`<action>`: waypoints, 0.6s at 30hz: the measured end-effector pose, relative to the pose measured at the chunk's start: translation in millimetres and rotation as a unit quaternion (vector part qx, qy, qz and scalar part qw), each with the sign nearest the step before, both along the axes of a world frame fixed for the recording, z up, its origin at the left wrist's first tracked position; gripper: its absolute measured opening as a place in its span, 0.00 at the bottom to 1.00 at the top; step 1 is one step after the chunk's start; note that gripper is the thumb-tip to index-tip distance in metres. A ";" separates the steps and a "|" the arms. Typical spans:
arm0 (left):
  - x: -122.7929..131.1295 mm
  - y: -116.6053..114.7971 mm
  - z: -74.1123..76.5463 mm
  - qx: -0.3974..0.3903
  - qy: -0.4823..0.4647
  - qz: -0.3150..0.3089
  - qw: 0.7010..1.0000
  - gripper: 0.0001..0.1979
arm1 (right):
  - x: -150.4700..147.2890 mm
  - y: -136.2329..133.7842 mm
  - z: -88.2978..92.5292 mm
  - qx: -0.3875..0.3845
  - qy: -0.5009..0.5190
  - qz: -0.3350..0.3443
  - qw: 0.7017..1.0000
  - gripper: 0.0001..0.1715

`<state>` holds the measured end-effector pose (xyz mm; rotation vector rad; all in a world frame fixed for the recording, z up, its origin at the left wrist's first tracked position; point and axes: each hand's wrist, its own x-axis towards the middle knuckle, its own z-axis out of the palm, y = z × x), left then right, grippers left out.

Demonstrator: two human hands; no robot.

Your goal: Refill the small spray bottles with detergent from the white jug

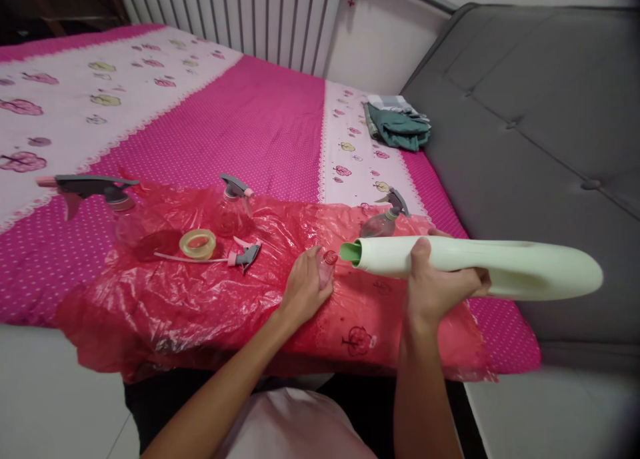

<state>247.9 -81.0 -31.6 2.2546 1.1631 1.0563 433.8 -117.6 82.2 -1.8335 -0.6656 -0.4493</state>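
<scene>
Head view: pink-and-white bedspread runs from beneath both hands to well beyond the fingers. Grey tufted headboard stands to the right of the right fingers; white radiator is far beyond the left ones. Red plastic sheet lies on the bedspread under the left fingers, spreading to either side.

Pale green jug: right hand has its fingers clamped on the handle section. Jug is tipped roughly level, its green spout near the left fingertips. Folded cloths lie well beyond the right fingers.

Three spray bottles: one well left of the left fingers, one left and beyond, one beyond the jug. Small clear bottle: left hand has its fingers closed around it, open mouth just beside the spout; flow cannot be told. Loose spray head with tube lies left of the left fingers; yellowish ring, farther left.
</scene>
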 end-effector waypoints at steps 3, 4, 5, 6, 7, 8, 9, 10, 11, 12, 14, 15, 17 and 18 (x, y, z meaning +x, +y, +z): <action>0.0 0.0 0.7 0.003 0.000 0.001 1.000 0.30 | -1.6 0.3 2.0 0.008 0.010 0.005 1.000 0.35; 0.0 0.0 1.0 0.004 0.000 0.002 1.000 0.30 | -2.0 0.4 2.5 0.006 0.010 0.006 1.000 0.35; 0.0 0.1 1.3 0.005 -0.001 0.002 1.000 0.30 | -2.2 0.5 2.9 0.005 0.007 0.003 1.000 0.35; 0.0 0.1 1.5 0.006 -0.001 0.003 1.000 0.30 | -2.3 0.6 3.2 0.004 0.003 -0.001 1.000 0.35; 0.0 0.2 1.5 0.008 -0.002 0.003 1.000 0.29 | -2.3 0.7 3.6 0.005 -0.001 -0.006 1.000 0.34; 0.0 0.2 1.4 0.008 -0.002 0.004 1.000 0.29 | -2.4 0.6 4.0 0.008 -0.004 -0.007 1.000 0.34; -0.1 0.4 1.2 0.009 -0.002 0.004 1.000 0.29 | -2.5 0.6 4.5 0.013 -0.005 -0.005 1.000 0.34; -0.2 0.5 0.8 0.009 -0.003 0.005 1.000 0.29 | -2.9 0.4 5.1 0.015 -0.006 0.000 1.000 0.33; -0.3 0.6 0.4 0.010 -0.003 0.005 1.000 0.30 | -3.3 0.2 5.7 0.012 -0.008 0.006 1.000 0.32; -0.4 0.8 -0.1 0.010 -0.003 0.006 1.000 0.30 | -3.9 0.0 6.3 0.006 -0.010 0.011 1.000 0.31; -0.8 1.2 -0.9 0.009 -0.003 0.006 1.000 0.30 | -5.2 -0.4 7.3 -0.007 -0.014 0.009 1.000 0.30; -0.9 1.4 -1.2 0.009 -0.003 0.005 1.000 0.30 | -5.7 -0.4 7.6 -0.012 -0.014 0.007 1.000 0.30; -1.3 1.7 -1.3 0.009 -0.002 0.005 1.000 0.30 | -6.0 -0.5 7.8 -0.003 -0.010 0.009 1.000 0.30; -1.4 1.9 -1.1 0.010 -0.002 0.004 1.000 0.30 | -5.9 -0.5 7.6 0.005 -0.007 0.010 1.000 0.30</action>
